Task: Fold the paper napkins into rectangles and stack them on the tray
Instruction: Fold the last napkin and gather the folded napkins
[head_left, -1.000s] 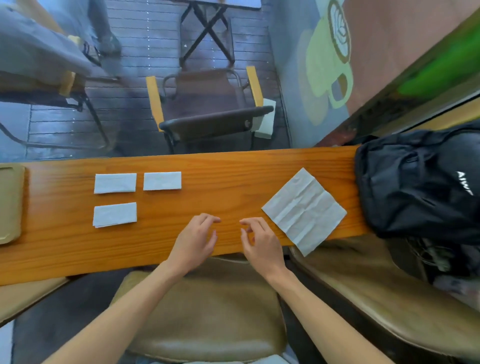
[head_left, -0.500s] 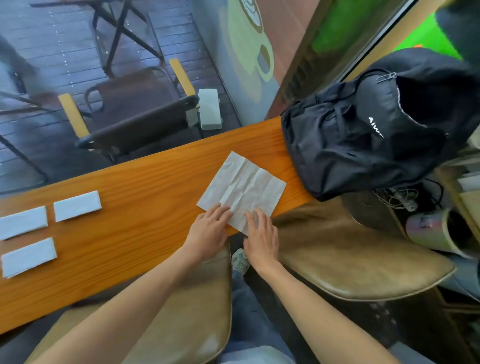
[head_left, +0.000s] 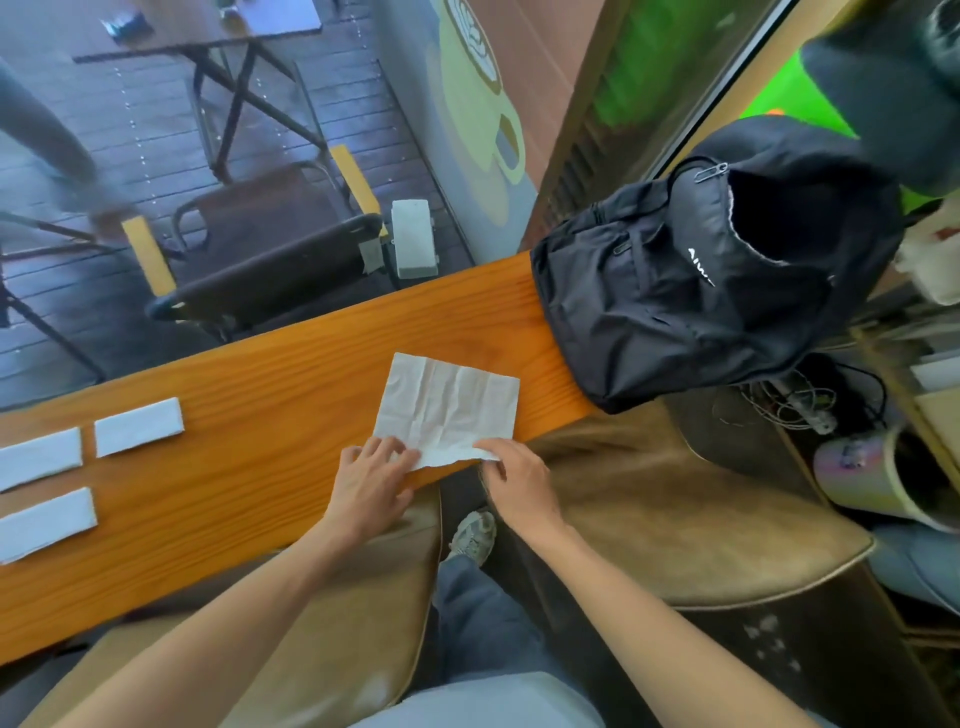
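Paper napkin (head_left: 447, 408) w/ both hands' fingertips (head_left: 400, 451).

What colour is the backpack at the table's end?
Black backpack, small white lettering; head view.

**Lighting and image quality, head view**

We see even, bright daylight with soft, faint shadows. The wooden counter (head_left: 249, 415) carries a mild sheen. Wide-angle distortion bows its edges. Motion blur smears the upper left corner; the black backpack (head_left: 675, 291) loses detail in its dark folds.
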